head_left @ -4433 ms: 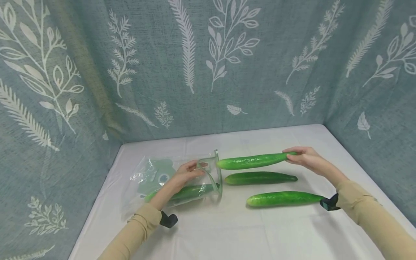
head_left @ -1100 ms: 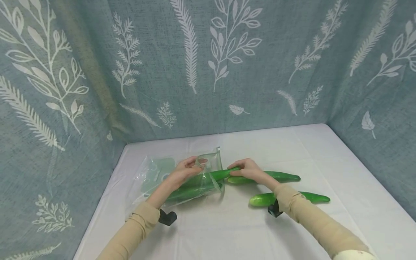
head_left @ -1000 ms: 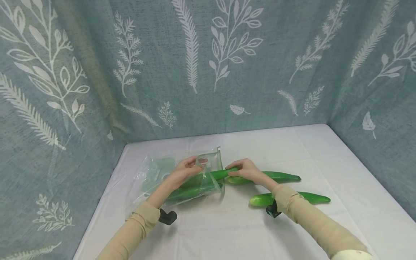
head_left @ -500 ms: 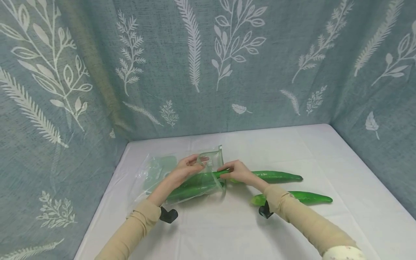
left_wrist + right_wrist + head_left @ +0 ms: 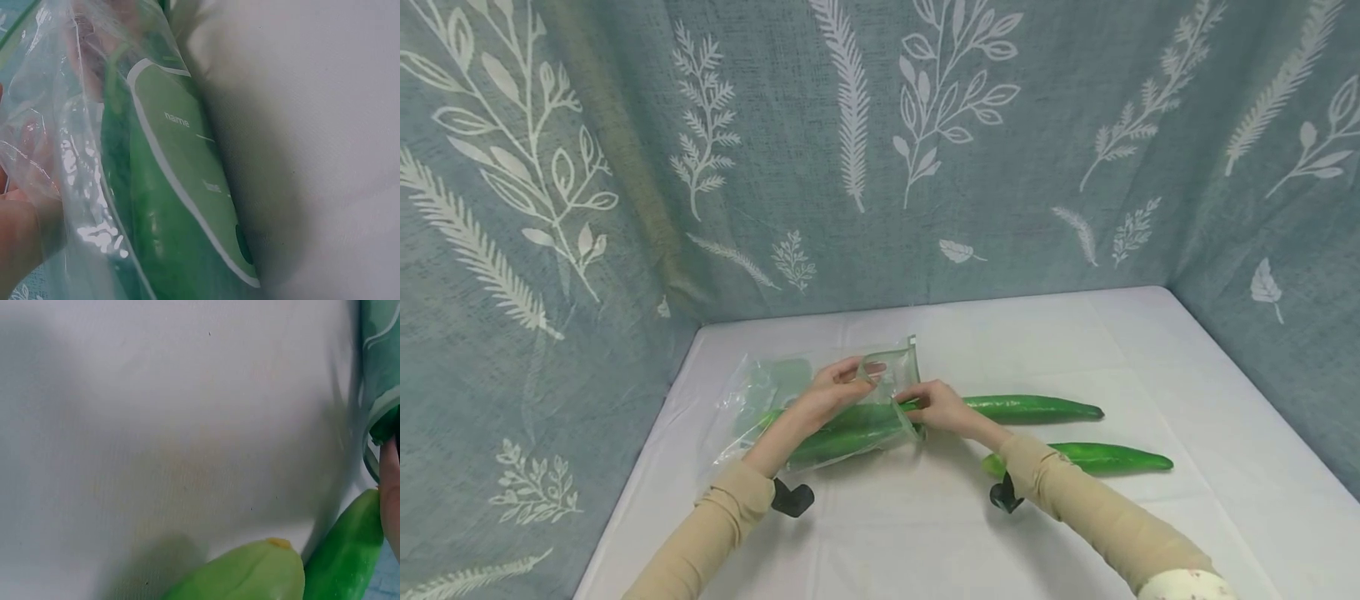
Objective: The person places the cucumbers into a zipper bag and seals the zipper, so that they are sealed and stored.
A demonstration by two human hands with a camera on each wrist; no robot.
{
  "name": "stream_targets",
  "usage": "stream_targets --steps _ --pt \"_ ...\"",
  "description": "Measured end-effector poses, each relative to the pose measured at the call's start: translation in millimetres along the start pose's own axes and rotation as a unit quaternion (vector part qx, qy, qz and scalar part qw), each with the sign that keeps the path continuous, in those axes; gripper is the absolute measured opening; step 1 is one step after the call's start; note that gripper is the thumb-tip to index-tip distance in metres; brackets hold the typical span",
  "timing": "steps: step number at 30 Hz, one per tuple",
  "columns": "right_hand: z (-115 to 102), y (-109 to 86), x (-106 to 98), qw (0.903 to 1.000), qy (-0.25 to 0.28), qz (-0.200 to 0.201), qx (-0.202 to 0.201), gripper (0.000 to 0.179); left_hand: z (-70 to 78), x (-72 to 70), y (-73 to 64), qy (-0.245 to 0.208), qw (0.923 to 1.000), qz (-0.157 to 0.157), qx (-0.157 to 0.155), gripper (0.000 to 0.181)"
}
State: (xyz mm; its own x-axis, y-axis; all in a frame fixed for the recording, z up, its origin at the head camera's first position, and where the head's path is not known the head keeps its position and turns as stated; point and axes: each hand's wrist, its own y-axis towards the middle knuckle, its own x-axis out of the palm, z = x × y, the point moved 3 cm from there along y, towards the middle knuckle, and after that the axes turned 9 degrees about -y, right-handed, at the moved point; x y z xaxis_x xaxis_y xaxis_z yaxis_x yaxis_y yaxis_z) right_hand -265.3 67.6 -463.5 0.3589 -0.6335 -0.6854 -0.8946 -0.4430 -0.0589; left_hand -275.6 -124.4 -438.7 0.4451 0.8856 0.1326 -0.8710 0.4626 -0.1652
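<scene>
A clear zip bag [image 5: 741, 408] with green print lies on its side on the table, its mouth facing right. My left hand [image 5: 823, 404] grips the bag near the mouth; the fingers show through the film in the left wrist view. One cucumber [image 5: 838, 444] lies inside the bag. A second cucumber [image 5: 874, 413] is mostly inside above it, and my right hand [image 5: 943, 408] holds its end at the mouth. Beside that hand, another cucumber [image 5: 1033, 407] lies on the table, partly hidden by it. The front cucumber [image 5: 1108, 457] is partly covered by the right sleeve.
A white cloth covers the table [image 5: 880, 533]. Blue-green curtains [image 5: 880, 250] with white leaf patterns stand at the back and both sides. Black wrist cameras hang under both wrists. The right wrist view catches two cucumber tips along its bottom edge.
My right hand has brought a cucumber from the right and slid it leftward into the bag, until only its end is near the mouth. My left hand keeps its grip on the bag.
</scene>
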Motion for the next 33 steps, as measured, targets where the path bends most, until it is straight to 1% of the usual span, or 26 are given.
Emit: stream_targets --steps 4,8,14,19,21,26,33 --pt "0 0.9 4 1.0 0.004 -0.004 -0.003 0.028 -1.6 -0.3 0.1 -0.01 0.9999 0.005 -0.002 0.057" --pt "0 1.3 8 0.9998 0.015 -0.01 -0.003 0.03 -4.4 -1.1 -0.2 -0.016 0.9997 0.013 -0.012 0.065" --pt "-1 0.7 12 0.9996 0.025 -0.014 -0.001 0.033 -5.9 -1.9 -0.1 -0.016 0.9996 0.01 -0.02 0.071" --pt "-4 0.3 11 0.9996 0.023 -0.014 0.005 0.036 -5.6 -2.3 0.2 -0.025 0.9993 0.014 -0.026 0.073" --pt "-4 0.2 10 0.9996 0.022 -0.014 0.011 0.038 -5.5 -2.3 0.7 -0.029 0.9992 0.015 -0.024 0.072" --pt "-5 0.0 8 0.9998 0.01 -0.014 0.012 0.04 -4.4 -2.0 0.7 -0.038 0.9991 0.008 -0.016 0.068" --pt "-9 -5.6 2 0.9996 -0.006 -0.026 0.008 0.038 -6.0 -1.5 0.0 -0.058 0.9975 0.024 -0.03 0.071"
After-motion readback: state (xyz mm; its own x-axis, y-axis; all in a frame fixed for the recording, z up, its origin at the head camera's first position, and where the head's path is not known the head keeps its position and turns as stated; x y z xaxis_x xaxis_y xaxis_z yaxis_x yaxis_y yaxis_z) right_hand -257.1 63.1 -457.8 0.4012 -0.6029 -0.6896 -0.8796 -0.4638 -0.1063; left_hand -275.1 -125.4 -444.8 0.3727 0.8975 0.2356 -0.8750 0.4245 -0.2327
